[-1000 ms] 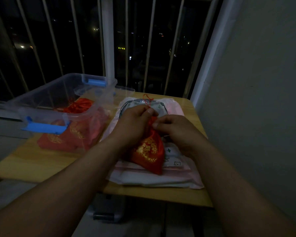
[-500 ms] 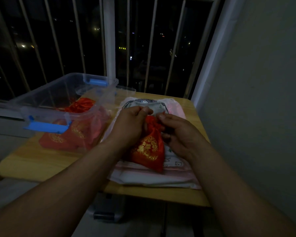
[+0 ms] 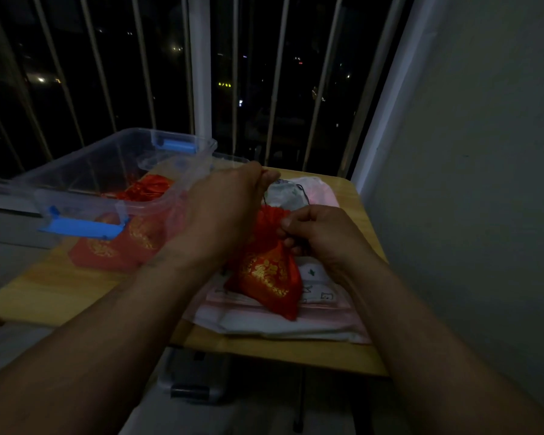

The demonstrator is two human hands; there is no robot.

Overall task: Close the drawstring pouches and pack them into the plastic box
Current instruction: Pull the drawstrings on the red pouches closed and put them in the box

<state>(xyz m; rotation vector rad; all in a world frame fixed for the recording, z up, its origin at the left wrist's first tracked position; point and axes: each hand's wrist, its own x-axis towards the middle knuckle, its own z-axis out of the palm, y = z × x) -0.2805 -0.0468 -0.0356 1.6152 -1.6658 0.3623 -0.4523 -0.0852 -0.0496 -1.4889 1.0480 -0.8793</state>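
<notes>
While the red pouch (image 3: 267, 274) at frame centre lies half-cinched above the tabletop (image 3: 44, 293), the right hand (image 3: 314, 233) pinches its neck and the left hand (image 3: 223, 211) holds its cord taut. Several packed pouches (image 3: 145, 191) fill the plastic box (image 3: 107, 171) at left, and a grey pouch (image 3: 285, 194) behind seems left to do.

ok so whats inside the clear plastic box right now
Red drawstring pouches with gold patterns lie in the plastic box, seen through its clear wall, with red cords bunched on top. How many cannot be told, and the left hand covers the box's right side.
</notes>
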